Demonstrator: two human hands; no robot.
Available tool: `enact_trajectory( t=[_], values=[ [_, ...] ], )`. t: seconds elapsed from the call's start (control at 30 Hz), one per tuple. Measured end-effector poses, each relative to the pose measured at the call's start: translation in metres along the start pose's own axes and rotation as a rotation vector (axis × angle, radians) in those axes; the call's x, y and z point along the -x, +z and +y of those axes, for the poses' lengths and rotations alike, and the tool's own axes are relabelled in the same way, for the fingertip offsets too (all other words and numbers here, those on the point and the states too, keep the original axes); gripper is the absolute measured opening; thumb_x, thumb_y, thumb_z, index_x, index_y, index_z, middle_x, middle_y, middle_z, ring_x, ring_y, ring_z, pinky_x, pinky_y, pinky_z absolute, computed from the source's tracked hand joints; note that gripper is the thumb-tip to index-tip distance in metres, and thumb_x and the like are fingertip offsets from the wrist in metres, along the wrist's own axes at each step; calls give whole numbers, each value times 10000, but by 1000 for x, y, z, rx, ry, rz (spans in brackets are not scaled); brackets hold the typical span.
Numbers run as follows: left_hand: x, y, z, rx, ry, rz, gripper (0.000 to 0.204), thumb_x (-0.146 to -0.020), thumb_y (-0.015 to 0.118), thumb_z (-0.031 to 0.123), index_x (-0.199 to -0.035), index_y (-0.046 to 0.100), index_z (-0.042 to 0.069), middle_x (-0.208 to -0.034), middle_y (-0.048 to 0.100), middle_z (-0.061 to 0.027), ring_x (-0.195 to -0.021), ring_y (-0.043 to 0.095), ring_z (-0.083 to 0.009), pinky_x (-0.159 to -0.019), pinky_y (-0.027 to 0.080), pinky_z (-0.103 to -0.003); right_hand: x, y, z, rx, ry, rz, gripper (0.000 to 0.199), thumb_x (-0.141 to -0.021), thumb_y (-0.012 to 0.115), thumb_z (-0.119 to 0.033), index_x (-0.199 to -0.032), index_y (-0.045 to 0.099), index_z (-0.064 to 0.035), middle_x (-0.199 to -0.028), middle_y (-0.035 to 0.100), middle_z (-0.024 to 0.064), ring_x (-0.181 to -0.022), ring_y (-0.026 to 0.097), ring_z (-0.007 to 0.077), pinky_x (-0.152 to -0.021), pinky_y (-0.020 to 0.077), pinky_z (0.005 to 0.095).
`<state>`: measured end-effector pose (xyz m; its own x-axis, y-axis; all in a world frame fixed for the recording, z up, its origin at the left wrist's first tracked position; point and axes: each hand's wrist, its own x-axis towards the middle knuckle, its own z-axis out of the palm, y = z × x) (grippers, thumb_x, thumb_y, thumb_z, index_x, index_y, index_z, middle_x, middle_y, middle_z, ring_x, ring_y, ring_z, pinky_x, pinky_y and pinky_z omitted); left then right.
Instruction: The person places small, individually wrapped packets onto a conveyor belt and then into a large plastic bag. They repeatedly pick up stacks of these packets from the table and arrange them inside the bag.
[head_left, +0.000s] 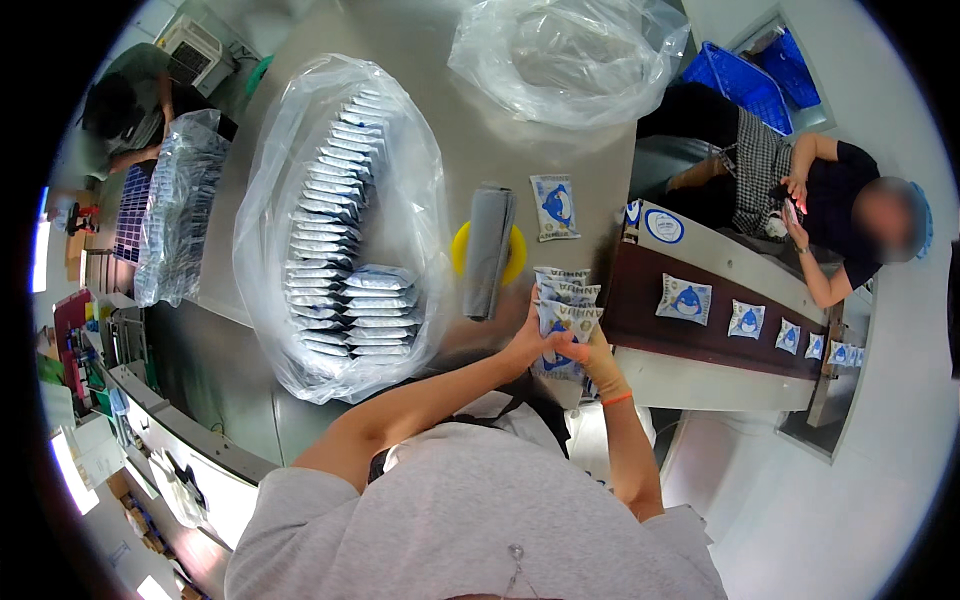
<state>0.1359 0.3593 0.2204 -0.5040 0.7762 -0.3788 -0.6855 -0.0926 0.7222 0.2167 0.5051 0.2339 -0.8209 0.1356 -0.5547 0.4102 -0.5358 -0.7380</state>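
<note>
Gripping fanned stack of small white-blue sachets [563, 318], left hand [530, 345] and right hand [597, 362] closed on it from either side, just above table edge. Stack's long axis runs away from body. Right hand nearer conveyor belt [640, 300] carrying more sachets. Left: open clear bag [335, 230] holding sachets packed in neat rows.

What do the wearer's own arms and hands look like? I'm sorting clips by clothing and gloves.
Both forearms are bare, with short light grey sleeves ending at the upper arms. The left hand and right hand wear no gloves. A thin orange band circles the right wrist.
</note>
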Motion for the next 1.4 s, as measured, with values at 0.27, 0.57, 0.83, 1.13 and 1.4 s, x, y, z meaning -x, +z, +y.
enact_trajectory(
  t=[0.27,0.57,0.83,1.13,1.4],
  values=[
    [119,-72,126,-303,293,125,593,-946,574,135,-1476,314,82,-1539,275,-95,-1419,268,-213,-1117,290,-352,-35,103,-37,137,-147,-199,538,-723,718,-77,-1240,573,-34,-1014,622,5,-867,579,102,-752,483,270],
    [311,-339,173,-588,621,1512,265,-907,514,14,-1164,577,6,-1169,563,-80,-1094,530,-182,-949,414,-298,-187,282,-58,1602,-765,-315,888,-627,823,-294,-1372,392,-73,-1112,614,106,-1049,597,258,-917,447,430],
    [274,-351,79,330,74,930,735,-994,350,583,-1508,295,61,-1517,370,-68,-1372,356,-253,-1149,276,-352,-221,356,21,2159,-329,-286,1077,-612,818,-513,-1435,271,-85,-1185,555,90,-1095,559,263,-903,439,391],
    [204,-265,242,-975,853,1371,368,-878,500,55,-1237,520,-22,-1212,569,-125,-1140,537,-264,-966,421,-341,-270,306,40,1546,-472,-478,737,-878,484,-633,-1360,458,-76,-1275,578,169,-1166,553,341,-927,444,491],
    [50,-299,127,-1871,358,490,675,-923,553,429,-1437,366,33,-1419,438,-143,-1375,331,-343,-1135,226,-548,-281,285,-30,2434,189,-481,313,-923,494,-237,-1124,707,-129,-1123,701,114,-1002,679,308,-823,517,446]
  ],
)
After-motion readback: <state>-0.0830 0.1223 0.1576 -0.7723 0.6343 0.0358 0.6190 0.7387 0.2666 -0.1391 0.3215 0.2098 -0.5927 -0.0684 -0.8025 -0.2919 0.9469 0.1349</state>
